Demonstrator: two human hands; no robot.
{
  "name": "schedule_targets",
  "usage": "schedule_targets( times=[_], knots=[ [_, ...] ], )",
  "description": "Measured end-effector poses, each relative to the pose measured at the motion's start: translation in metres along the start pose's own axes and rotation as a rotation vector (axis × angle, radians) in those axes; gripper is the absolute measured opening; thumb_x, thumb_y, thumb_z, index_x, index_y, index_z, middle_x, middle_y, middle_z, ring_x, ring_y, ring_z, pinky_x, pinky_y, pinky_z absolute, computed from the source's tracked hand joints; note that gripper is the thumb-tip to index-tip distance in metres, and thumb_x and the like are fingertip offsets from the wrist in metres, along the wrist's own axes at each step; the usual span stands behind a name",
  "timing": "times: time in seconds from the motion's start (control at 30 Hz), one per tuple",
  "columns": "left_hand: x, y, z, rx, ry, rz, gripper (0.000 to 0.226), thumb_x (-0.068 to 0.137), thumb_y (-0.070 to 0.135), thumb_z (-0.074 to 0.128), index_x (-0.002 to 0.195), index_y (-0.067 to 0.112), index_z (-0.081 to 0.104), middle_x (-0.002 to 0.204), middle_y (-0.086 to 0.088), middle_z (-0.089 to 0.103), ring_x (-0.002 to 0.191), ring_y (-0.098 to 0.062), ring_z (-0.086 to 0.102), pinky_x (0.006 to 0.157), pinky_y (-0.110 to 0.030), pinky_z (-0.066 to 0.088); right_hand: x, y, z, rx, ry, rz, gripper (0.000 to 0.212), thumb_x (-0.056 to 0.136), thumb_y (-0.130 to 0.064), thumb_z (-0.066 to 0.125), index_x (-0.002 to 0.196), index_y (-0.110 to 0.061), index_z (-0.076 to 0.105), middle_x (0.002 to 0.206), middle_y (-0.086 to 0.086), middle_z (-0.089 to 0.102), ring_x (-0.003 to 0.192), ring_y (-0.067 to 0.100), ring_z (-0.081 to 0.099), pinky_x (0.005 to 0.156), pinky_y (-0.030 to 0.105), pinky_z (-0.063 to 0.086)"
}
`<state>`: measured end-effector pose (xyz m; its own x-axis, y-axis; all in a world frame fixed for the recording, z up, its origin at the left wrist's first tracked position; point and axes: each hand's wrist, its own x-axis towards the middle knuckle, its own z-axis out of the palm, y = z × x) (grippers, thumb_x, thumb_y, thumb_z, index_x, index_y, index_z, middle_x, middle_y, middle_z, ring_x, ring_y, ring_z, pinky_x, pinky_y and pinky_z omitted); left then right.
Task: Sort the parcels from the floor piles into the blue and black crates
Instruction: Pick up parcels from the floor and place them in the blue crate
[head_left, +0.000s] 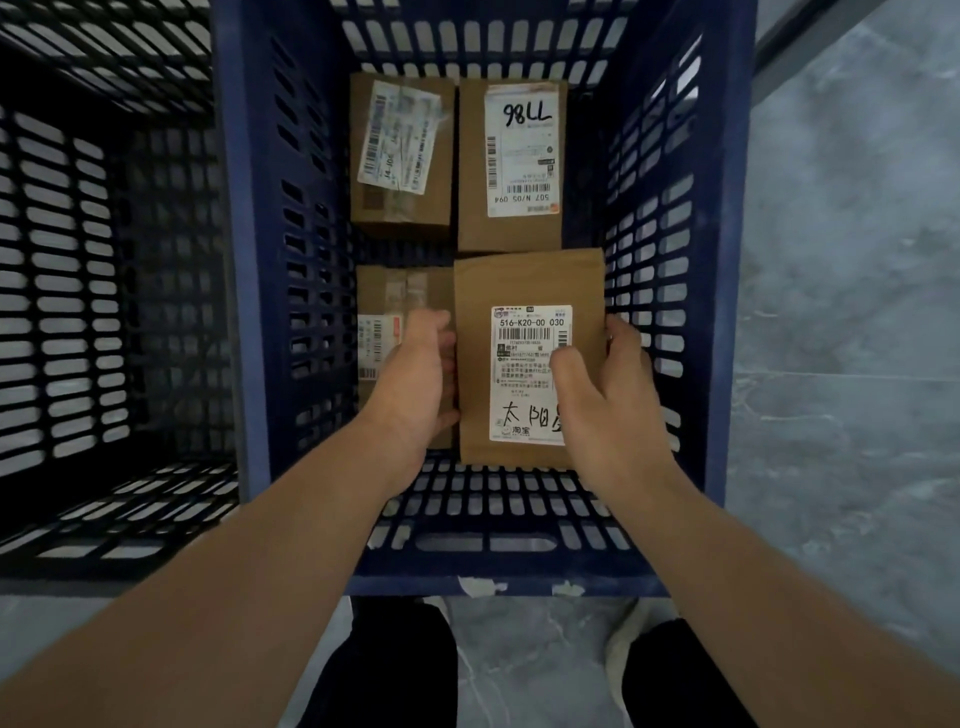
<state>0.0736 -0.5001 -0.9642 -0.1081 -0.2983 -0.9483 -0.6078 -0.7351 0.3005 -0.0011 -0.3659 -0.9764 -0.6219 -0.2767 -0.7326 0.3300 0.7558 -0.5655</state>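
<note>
The flat brown cardboard parcel with the white label reading 516-K20-00 030 (527, 358) was inside the blue slotted plastic crate (244, 260), over its near right quarter, label up. Its long axis ran straight away from the person, near edge to far edge. Both hands had it! The left hand (415, 379) was curled against the left long edge, and the right hand (608, 395) clamped the right long edge, thumb flat on the label and fingers wrapped round the side. So the parcel lay squarely between the two hands, neither one nearer.

It looked higher than its neighbours, its far edge just overlapping the near end of the brown carton marked 98LL (511, 161). Whether it touched the crate bottom could not be told.

Beside that carton, at the far left, sat a brown box with a crinkled taped label (400, 156). At the near left was a taped brown box (384, 306), and the left hand's fingers were squeezed between it and the held parcel. That was likely the tight spot for setting it down.

The black slotted crate (78, 286) stood touching the blue one on the left, on grey marbled floor (857, 312).
</note>
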Motion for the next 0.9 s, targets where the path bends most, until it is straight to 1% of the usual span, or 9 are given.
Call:
schedule_targets(
  times=[0.1, 0.2, 0.3, 0.43, 0.57, 0.63, 0.77, 0.83, 0.9],
  knots=[
    [0.011, -0.009, -0.002, 0.017, -0.022, 0.006, 0.038, 0.103, 0.049, 0.04, 0.104, 0.022, 0.067, 0.103, 0.002, 0.07, 0.102, -0.015, 0.064, 0.096, -0.038, 0.05, 0.012, 0.01, 0.003, 0.015, -0.041, 0.056, 0.033, 0.1, -0.046, 0.054, 0.129, -0.041, 0.04, 0.136, -0.007, 0.062, 0.116, 0.008, 0.064, 0.097, 0.034, 0.056],
    [0.019, -0.015, -0.004, 0.056, -0.029, 0.011, 0.047, 0.103, 0.05, 0.038, 0.127, 0.019, 0.063, 0.124, 0.001, 0.066, 0.116, -0.017, 0.06, 0.107, -0.04, 0.045, 0.025, 0.016, 0.008, 0.035, -0.048, 0.099, 0.029, 0.107, -0.038, 0.054, 0.128, -0.042, 0.035, 0.134, -0.008, 0.062, 0.111, 0.003, 0.062, 0.085, 0.021, 0.05],
    [0.03, -0.016, -0.008, 0.095, -0.014, 0.025, 0.048, 0.103, 0.047, 0.035, 0.134, 0.017, 0.059, 0.13, -0.002, 0.064, 0.115, -0.021, 0.062, 0.092, -0.033, 0.045, 0.035, 0.018, 0.014, 0.081, -0.032, 0.128, 0.041, 0.104, -0.04, 0.056, 0.14, -0.039, 0.035, 0.138, -0.007, 0.059, 0.119, 0.011, 0.061, 0.1, 0.035, 0.054],
    [0.04, -0.018, -0.01, 0.115, -0.025, 0.006, 0.037, 0.103, 0.048, 0.036, 0.113, 0.023, 0.062, 0.122, -0.001, 0.066, 0.113, -0.023, 0.063, 0.108, -0.043, 0.043, 0.039, 0.019, 0.02, 0.082, -0.001, 0.143, 0.073, 0.09, -0.052, 0.053, 0.157, -0.034, 0.031, 0.145, -0.005, 0.054, 0.125, 0.016, 0.059, 0.108, 0.045, 0.053],
    [0.039, -0.021, -0.01, 0.119, -0.035, 0.03, 0.04, 0.104, 0.05, 0.036, 0.121, 0.024, 0.06, 0.122, 0.002, 0.065, 0.116, -0.022, 0.061, 0.11, -0.044, 0.042, 0.033, 0.015, 0.021, 0.081, 0.009, 0.151, 0.09, 0.085, -0.055, 0.051, 0.167, -0.03, 0.022, 0.153, -0.003, 0.049, 0.13, 0.017, 0.056, 0.111, 0.043, 0.051],
    [0.035, -0.02, -0.009, 0.111, -0.042, 0.043, 0.041, 0.105, 0.049, 0.035, 0.124, 0.025, 0.062, 0.107, 0.012, 0.063, 0.101, -0.011, 0.059, 0.102, -0.036, 0.045, 0.029, 0.011, 0.021, 0.084, 0.024, 0.162, 0.096, 0.081, -0.061, 0.05, 0.167, -0.03, 0.022, 0.153, -0.003, 0.051, 0.133, 0.018, 0.056, 0.113, 0.047, 0.051],
    [0.006, -0.003, -0.005, 0.16, -0.02, 0.056, 0.034, 0.105, 0.047, 0.036, 0.088, 0.033, 0.062, 0.066, 0.023, 0.067, 0.076, -0.001, 0.057, 0.065, -0.023, 0.043, 0.017, -0.002, 0.017, 0.104, 0.098, 0.146, 0.081, 0.077, -0.068, 0.047, 0.151, -0.035, 0.043, 0.14, -0.002, 0.062, 0.128, 0.022, 0.061, 0.111, 0.053, 0.052],
    [-0.015, 0.008, -0.003, 0.184, -0.02, 0.08, 0.036, 0.105, 0.047, 0.036, 0.082, 0.034, 0.06, 0.052, 0.026, 0.064, 0.064, 0.001, 0.062, 0.062, -0.023, 0.041, 0.006, -0.017, 0.014, 0.109, 0.101, 0.135, 0.059, 0.078, -0.066, 0.047, 0.13, -0.039, 0.055, 0.131, -0.003, 0.066, 0.12, 0.021, 0.065, 0.107, 0.053, 0.055],
    [-0.035, 0.017, -0.004, 0.213, -0.023, 0.11, 0.038, 0.106, 0.046, 0.036, 0.079, 0.034, 0.059, 0.048, 0.028, 0.062, 0.046, 0.01, 0.06, 0.061, -0.022, 0.041, -0.009, -0.035, 0.011, 0.114, 0.081, 0.138, 0.057, 0.077, -0.068, 0.046, 0.128, -0.043, 0.054, 0.132, -0.003, 0.067, 0.121, 0.023, 0.066, 0.108, 0.055, 0.053]
  ],
)
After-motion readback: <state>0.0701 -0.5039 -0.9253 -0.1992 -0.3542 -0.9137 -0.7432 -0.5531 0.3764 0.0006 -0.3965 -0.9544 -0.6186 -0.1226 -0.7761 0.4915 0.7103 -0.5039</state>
